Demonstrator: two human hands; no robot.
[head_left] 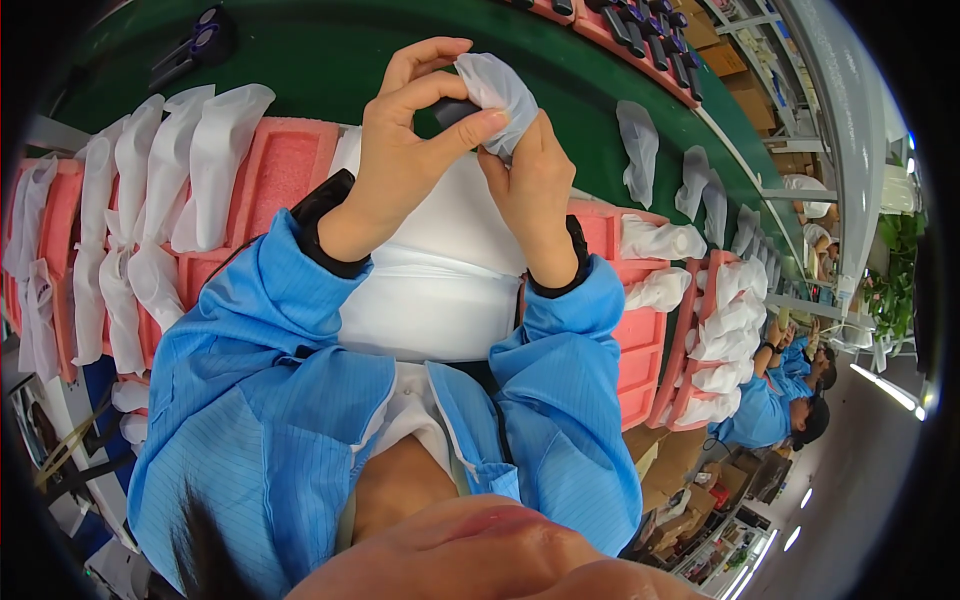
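Above the green tabletop, both my hands hold a dark handheld device wrapped in a translucent white bag (498,92). My left hand (410,140) grips it from the left, thumb pressed on the bag and fingers curled over the back. A black piece of the device shows between these fingers. My right hand (532,195) pinches the lower right side of the bag between thumb and fingers. The rest of the device is hidden by the bag and my hands. Beneath my wrists lies a stack of white bags (430,290).
Pink foam trays with bagged items (215,165) stand on the left; another pink tray (632,340) holds more on the right. Several loose bags (637,150) lie on the green table (330,60). Unwrapped dark devices (650,35) fill a far tray. Co-workers in blue (765,410) sit at right.
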